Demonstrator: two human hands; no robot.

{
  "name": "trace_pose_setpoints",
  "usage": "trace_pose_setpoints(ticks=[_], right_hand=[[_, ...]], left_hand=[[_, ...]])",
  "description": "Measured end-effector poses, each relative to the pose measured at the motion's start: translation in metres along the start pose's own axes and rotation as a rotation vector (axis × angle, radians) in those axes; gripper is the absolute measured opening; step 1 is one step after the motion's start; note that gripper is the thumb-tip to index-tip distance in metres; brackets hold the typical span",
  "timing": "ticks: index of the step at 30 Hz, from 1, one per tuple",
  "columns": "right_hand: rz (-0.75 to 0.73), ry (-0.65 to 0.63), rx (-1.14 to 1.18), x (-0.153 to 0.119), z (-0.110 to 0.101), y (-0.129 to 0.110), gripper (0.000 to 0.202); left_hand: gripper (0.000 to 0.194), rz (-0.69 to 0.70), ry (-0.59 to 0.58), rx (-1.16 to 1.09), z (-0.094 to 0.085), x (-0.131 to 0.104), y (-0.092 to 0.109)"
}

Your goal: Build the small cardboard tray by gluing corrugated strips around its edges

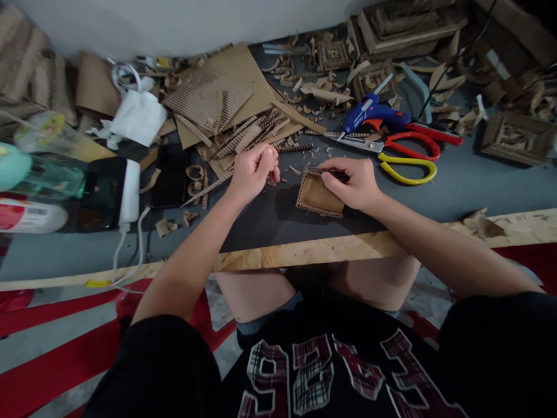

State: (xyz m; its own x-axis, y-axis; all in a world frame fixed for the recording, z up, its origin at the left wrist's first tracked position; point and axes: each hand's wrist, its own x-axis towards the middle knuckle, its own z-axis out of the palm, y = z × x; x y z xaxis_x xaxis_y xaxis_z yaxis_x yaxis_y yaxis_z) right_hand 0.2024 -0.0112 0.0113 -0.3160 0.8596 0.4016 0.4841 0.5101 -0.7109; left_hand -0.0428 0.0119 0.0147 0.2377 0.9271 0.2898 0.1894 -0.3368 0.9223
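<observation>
My right hand (354,181) grips a small square cardboard tray (321,193), thumb over its rim and fingers along the far side. Corrugated strips edge this tray, and its inside is plain brown. To its left, my left hand (257,167) is raised over the table with fingers curled and thumb pressed against them. Whatever it may pinch is hidden or too small to make out. Behind the left hand lie loose corrugated strips (256,132). Beyond the right hand are a blue glue gun (369,111) and scissors (409,152) with one red and one yellow handle.
A dark phone (169,176), a white power bank (129,191) with a cable and several bottles stand at the left. Cardboard sheets (239,75) cover the back. Layered cardboard squares (517,138) sit at the right. A wooden edge (304,252) runs along the table front.
</observation>
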Motion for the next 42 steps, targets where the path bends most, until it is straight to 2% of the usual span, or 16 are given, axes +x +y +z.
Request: trace_pose_setpoints(ticks=[3,6,16,22,28,30,33,36,38,42], right_hand=[[0.002,-0.005,0.008,0.001,0.000,0.000,0.035],[0.013,-0.018,0.013,0.002,0.001,0.001,0.034],[0.046,-0.001,0.001,0.002,0.001,0.002,0.033],[0.041,0.013,0.010,0.002,0.001,0.001,0.035],[0.034,0.004,0.004,0.001,0.001,0.001,0.034],[0.024,0.006,0.007,0.002,0.000,0.001,0.034],[0.017,-0.004,0.015,0.002,0.000,0.000,0.032],[0.014,-0.022,0.025,0.002,-0.001,-0.001,0.031],[0.016,-0.034,0.029,0.002,-0.001,-0.001,0.030],[0.009,-0.019,0.034,0.002,0.000,0.000,0.032]], left_hand=[[0.061,-0.093,-0.042,-0.005,-0.001,0.001,0.008],[0.059,-0.117,-0.067,-0.001,-0.002,0.003,0.012],[0.036,-0.056,-0.017,0.024,0.003,0.003,0.007],[0.045,0.011,-0.046,-0.021,-0.001,0.001,0.010],[0.033,-0.051,-0.019,0.063,0.000,-0.001,0.007],[0.026,-0.032,-0.061,0.072,0.003,-0.002,0.006],[0.038,0.004,-0.173,0.091,0.006,-0.002,0.006],[0.028,-0.041,-0.248,0.134,0.007,-0.002,0.007],[0.021,-0.086,-0.264,0.145,0.008,-0.002,0.008],[0.018,-0.112,-0.236,0.115,0.009,-0.002,0.009]])
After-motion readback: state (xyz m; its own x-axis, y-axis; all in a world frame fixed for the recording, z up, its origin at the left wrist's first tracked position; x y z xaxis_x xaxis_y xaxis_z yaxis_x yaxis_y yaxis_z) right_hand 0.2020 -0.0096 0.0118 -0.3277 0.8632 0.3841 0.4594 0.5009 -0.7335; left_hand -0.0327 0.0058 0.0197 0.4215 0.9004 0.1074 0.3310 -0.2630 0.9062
